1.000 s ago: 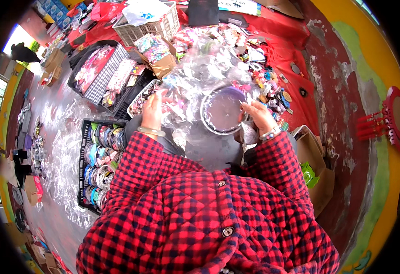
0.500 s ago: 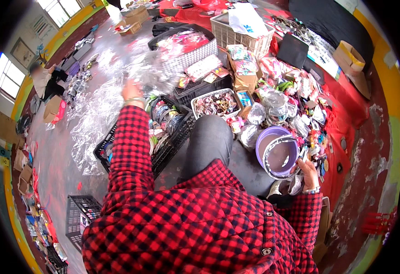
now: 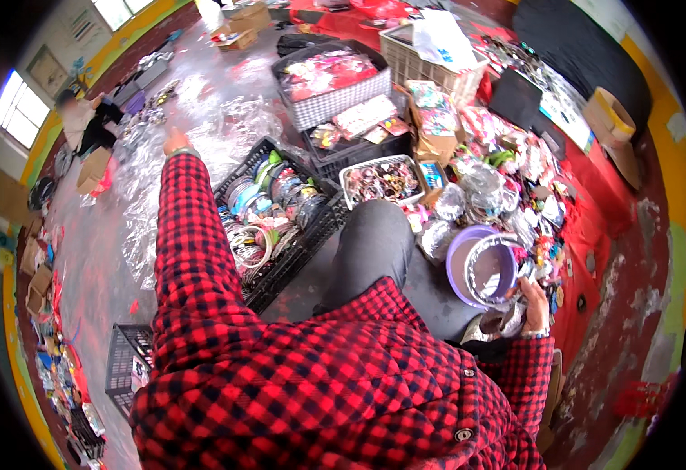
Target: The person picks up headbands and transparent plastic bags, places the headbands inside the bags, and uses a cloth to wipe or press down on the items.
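My left hand (image 3: 176,141) reaches out far left above crumpled clear plastic film (image 3: 237,117) on the floor; its fingers are smeared by motion. My right hand (image 3: 535,304) is closed on the end of a thin silvery headband (image 3: 470,274), curved over a purple bucket (image 3: 451,262). A black plastic crate (image 3: 311,239) sits beside my knee, packed with many-coloured headbands and hoops (image 3: 268,205). Right of it stands a white basket (image 3: 348,190) full of small hair ties or trinkets.
A checked grey basket (image 3: 331,106) rests behind the black crate, near a beige crate (image 3: 398,55). Bagged accessories (image 3: 476,184) heap up at the right on red sheeting (image 3: 593,207). Another dark crate (image 3: 119,364) is at lower left. A person (image 3: 84,125) sits far left.
My left hand has swung left and away from the black crate, and the plastic film lifted there now lies down, uncovering the crate's contents. My right hand still holds the headband over the bucket.
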Demonstrator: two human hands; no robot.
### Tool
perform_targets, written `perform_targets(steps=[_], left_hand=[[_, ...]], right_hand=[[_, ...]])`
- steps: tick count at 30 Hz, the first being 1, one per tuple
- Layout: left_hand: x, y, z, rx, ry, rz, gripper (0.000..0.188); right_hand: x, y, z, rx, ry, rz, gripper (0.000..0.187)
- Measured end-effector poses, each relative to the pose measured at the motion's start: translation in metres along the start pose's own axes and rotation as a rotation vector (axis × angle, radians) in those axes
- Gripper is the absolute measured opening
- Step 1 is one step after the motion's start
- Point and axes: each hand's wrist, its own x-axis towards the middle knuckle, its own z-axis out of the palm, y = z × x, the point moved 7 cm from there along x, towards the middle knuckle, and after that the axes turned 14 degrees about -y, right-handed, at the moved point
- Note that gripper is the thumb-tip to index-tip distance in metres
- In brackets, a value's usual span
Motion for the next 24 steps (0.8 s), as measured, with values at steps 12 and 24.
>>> perform_targets(steps=[12,24], left_hand=[[-0.450,-0.138,0.452,-0.064,-1.349,-0.223,0.030],[-0.615,-0.172,0.509,-0.571,-1.764,-0.817,0.036]], right_hand=[[-0.014,-0.021,0.021,0.166,-0.138,-0.201,0.021],[-0.012,0.002,0.000,0.365,-0.099,-0.128,0.027]])
